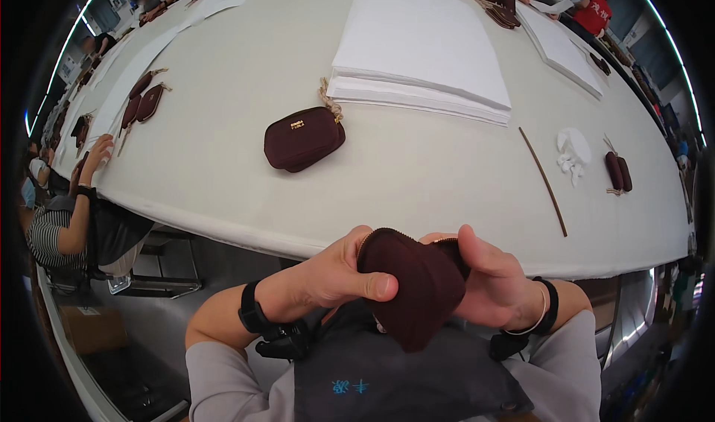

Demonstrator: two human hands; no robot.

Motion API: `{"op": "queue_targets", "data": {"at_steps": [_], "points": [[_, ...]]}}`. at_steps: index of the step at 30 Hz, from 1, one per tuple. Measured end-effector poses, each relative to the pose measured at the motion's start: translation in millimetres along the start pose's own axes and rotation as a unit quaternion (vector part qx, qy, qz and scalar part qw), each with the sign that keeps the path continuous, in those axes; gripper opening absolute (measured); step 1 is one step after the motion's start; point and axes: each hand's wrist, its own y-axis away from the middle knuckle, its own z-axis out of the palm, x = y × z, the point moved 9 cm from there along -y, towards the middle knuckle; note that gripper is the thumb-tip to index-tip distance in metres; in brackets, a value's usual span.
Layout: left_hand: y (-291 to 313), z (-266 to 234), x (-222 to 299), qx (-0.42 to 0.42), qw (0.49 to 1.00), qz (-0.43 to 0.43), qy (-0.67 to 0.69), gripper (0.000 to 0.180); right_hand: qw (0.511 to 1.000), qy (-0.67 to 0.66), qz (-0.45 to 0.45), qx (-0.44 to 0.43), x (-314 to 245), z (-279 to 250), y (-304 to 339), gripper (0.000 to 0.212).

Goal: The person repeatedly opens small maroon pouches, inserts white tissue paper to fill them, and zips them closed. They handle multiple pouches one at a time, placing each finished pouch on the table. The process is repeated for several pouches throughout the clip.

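Observation:
Close to my body, just off the table's near edge, I hold a dark maroon zipped pouch (417, 288) with its zipper edge turned up. My left hand (346, 273) grips its left side, the thumb pressed on the fabric. My right hand (491, 280) is at the other side, thumb raised by the zipper opening and the other fingers partly hidden behind the pouch. Beyond my hands a second maroon pouch (304, 140) lies on the table, with a beige braided cord (328, 100) at its zipper end.
A stack of white paper (424, 49) lies behind that pouch. To the right are a thin brown stick (544, 182), a crumpled white cloth (573, 154) and small maroon pouches (618, 172). More pouches (143, 103) lie at left, near a seated person in stripes (59, 224).

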Motion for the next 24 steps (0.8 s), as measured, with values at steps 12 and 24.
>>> {"op": "queue_targets", "data": {"at_steps": [12,24], "points": [[1.2,8.1,2.2,-0.025,1.0,-0.004,-0.015,0.044,1.0,-0.009,0.011,0.004,1.9,-3.0,0.5,0.044],[-9.9,-5.3,-7.0,-0.004,0.998,0.007,0.054,0.053,0.997,-0.006,-0.014,0.074,-4.1,-17.2,-2.4,0.042]]}}
